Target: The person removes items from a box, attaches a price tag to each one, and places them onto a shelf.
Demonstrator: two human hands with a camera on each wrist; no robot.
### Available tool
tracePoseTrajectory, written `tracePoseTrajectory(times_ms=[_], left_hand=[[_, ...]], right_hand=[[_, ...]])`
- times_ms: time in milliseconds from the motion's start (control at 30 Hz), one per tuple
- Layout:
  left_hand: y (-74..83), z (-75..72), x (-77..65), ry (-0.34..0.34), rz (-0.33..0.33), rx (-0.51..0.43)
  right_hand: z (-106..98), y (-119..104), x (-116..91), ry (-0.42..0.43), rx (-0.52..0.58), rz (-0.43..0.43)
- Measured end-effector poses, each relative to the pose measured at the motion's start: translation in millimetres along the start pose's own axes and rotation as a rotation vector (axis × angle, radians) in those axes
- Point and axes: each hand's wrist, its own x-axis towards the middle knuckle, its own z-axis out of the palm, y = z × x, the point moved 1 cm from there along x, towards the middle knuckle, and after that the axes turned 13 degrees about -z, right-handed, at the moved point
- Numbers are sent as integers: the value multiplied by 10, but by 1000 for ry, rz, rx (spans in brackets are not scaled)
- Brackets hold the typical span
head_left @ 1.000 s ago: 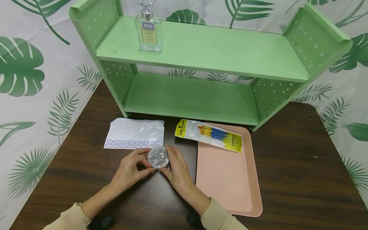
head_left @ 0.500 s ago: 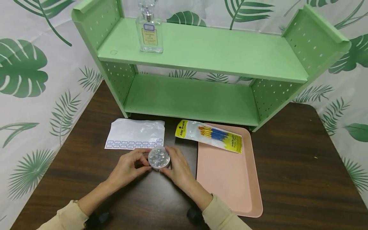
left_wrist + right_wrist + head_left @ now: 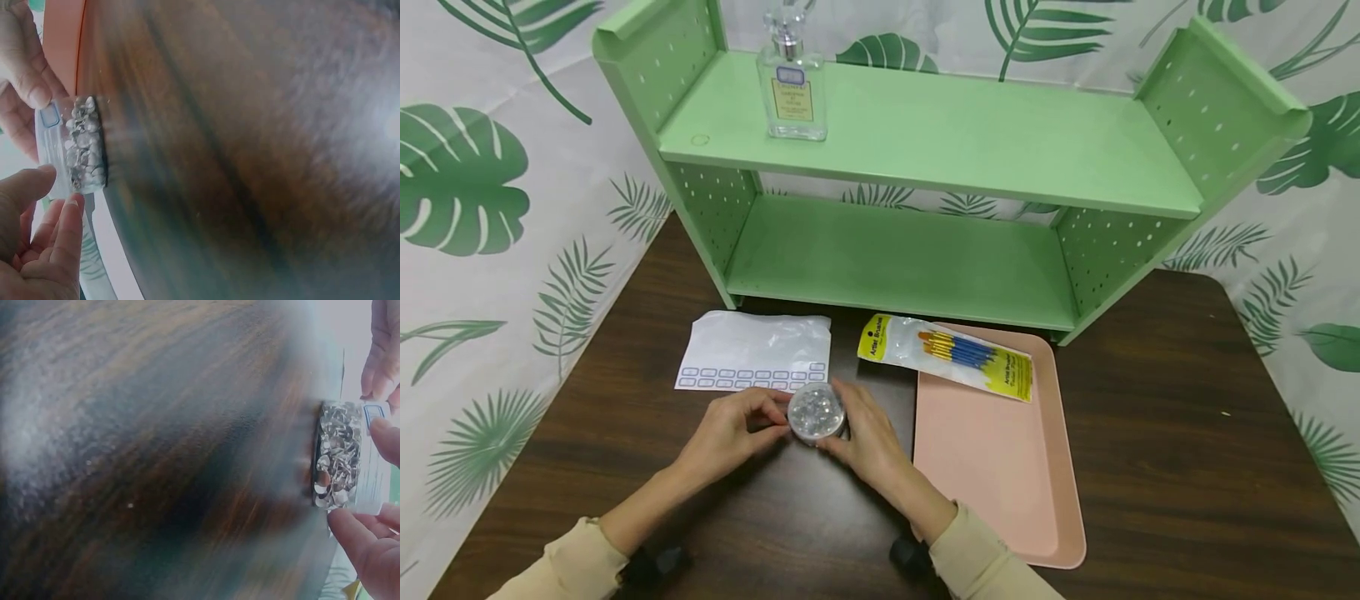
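A round clear jar (image 3: 816,412) of silver thumbtacks stands on the dark wooden table. My right hand (image 3: 876,442) grips it from the right, thumb on the near side and fingers around the far side. A small blue-edged label (image 3: 374,412) is on the side of its lid, beside my right thumb. My left hand (image 3: 730,433) has its thumb and fingertips right at the jar's left side, fingers loosely bent. Behind the left hand lies a white sticker sheet (image 3: 760,342) with rows of small blue-edged labels, its lower right corner partly covered by the jar.
A pink tray (image 3: 985,475) lies to the right, with a pack of artist brushes (image 3: 951,354) across its back edge. At the back stands a green two-tier shelf (image 3: 895,250). On its upper board, at the left, is a glass perfume bottle (image 3: 793,100) with a similar label.
My left thumb has drawn back left from the jar's near side to its left edge. My right hand still holds the jar. The view has shifted slightly.
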Motion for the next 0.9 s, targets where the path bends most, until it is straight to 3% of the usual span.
tracePoseTrajectory(times_ms=[233,333,433,633,767,900], left_hand=[[28,-146,130,53,-11,-33],[79,-298,233,147,-39,-37],[142,-491,359,295,-78,-57],[210,-806,668,535,-167,-317],[193,-932,872,616,-239,-408],[166,-984,1013,630,-285,-421]], right_hand=[[-25,1,21,-13,-9,9],[-30,5,23,-16,-10,0],[-35,12,24,-19,-9,-8],[-38,19,25,-20,4,-5],[-21,29,21,-26,4,-6],[-2,31,14,-41,-7,-4]])
